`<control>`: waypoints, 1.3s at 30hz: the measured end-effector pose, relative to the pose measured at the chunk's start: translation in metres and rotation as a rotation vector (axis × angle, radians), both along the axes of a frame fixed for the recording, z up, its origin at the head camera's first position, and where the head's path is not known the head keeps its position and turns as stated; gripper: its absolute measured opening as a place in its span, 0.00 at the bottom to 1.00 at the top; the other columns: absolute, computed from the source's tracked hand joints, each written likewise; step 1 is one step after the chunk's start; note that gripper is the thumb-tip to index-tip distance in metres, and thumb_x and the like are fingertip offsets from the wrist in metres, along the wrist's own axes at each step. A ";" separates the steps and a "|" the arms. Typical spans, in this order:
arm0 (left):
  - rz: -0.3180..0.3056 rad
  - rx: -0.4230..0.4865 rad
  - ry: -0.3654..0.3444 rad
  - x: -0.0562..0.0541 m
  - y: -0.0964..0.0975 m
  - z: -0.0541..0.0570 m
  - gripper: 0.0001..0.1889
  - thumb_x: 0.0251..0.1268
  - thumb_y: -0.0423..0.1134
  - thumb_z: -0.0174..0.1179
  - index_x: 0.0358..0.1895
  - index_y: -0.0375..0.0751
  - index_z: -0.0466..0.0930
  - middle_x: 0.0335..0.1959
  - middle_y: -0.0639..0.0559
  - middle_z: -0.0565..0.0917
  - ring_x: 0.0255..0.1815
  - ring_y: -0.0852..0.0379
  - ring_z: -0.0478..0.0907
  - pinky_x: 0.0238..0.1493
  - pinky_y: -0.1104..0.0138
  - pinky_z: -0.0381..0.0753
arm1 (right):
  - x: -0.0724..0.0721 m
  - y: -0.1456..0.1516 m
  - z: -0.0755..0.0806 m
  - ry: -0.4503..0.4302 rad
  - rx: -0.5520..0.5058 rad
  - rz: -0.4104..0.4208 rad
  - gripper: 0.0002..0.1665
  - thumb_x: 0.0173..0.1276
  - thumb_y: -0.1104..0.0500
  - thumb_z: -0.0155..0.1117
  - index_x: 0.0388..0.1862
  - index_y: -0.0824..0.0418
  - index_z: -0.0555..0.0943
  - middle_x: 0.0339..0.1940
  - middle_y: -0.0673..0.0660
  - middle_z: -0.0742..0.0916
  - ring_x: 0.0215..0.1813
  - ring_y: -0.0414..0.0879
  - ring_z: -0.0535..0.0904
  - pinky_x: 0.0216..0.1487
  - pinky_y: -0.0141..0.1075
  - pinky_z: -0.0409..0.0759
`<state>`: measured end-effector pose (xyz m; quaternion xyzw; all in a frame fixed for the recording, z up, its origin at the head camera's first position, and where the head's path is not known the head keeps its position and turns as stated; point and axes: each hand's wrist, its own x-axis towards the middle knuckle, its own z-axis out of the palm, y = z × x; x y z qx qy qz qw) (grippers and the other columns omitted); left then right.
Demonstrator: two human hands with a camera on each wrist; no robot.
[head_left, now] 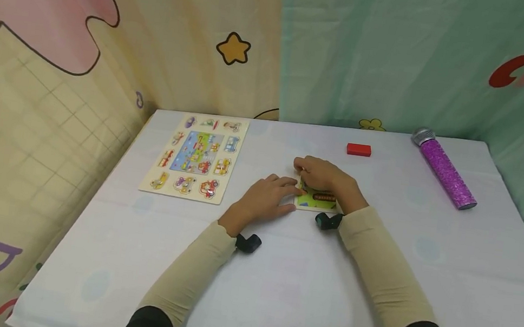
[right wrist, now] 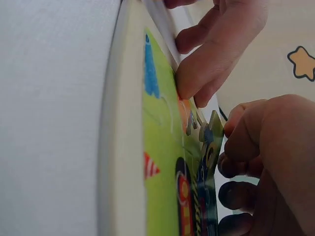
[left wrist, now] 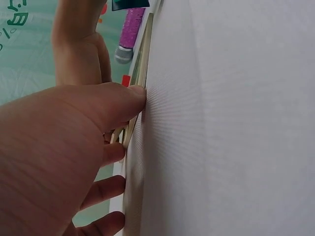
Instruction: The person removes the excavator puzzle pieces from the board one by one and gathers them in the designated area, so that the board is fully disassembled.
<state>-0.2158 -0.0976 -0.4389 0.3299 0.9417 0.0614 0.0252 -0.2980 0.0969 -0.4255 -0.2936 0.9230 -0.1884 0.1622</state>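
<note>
A small jigsaw board (head_left: 311, 203) with a bright green picture lies on the table, partly hidden under my right hand (head_left: 323, 175). Curled fingers of that hand hold a dark blue puzzle piece (right wrist: 211, 140), which stands tilted over the board's surface in the right wrist view. From the left side, my left hand (head_left: 262, 199) steadies the board. Its index fingertip (right wrist: 186, 86) presses on an orange part of the picture, while the thumb (left wrist: 125, 98) lies along the near edge and the other fingers spread out straight.
A larger wooden peg puzzle (head_left: 230, 181) with vehicle pieces lies to the left. Behind my right hand is a red block (head_left: 359, 150). A glittery purple microphone (head_left: 447, 172) lies at the back right. Printed curtains (head_left: 383, 53) hang behind the white table (head_left: 295, 293).
</note>
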 end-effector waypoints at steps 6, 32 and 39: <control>-0.006 0.008 0.016 -0.001 -0.001 -0.003 0.22 0.74 0.55 0.59 0.68 0.60 0.77 0.72 0.55 0.71 0.64 0.51 0.70 0.56 0.57 0.74 | 0.000 0.003 0.001 0.002 -0.053 0.006 0.06 0.74 0.65 0.48 0.43 0.56 0.72 0.35 0.56 0.76 0.39 0.51 0.72 0.41 0.43 0.70; -0.005 0.013 0.046 -0.002 -0.001 -0.004 0.22 0.74 0.55 0.58 0.68 0.60 0.77 0.72 0.55 0.72 0.66 0.50 0.70 0.55 0.55 0.75 | -0.001 0.018 0.001 -0.032 -0.267 0.064 0.06 0.75 0.71 0.53 0.42 0.63 0.76 0.43 0.60 0.80 0.46 0.53 0.74 0.52 0.47 0.73; 0.002 0.016 0.015 -0.002 -0.001 -0.006 0.22 0.74 0.55 0.58 0.68 0.61 0.77 0.73 0.56 0.70 0.66 0.51 0.70 0.55 0.55 0.75 | 0.002 0.031 0.001 -0.116 -0.344 -0.015 0.03 0.76 0.66 0.57 0.44 0.60 0.78 0.45 0.58 0.83 0.48 0.52 0.76 0.53 0.45 0.76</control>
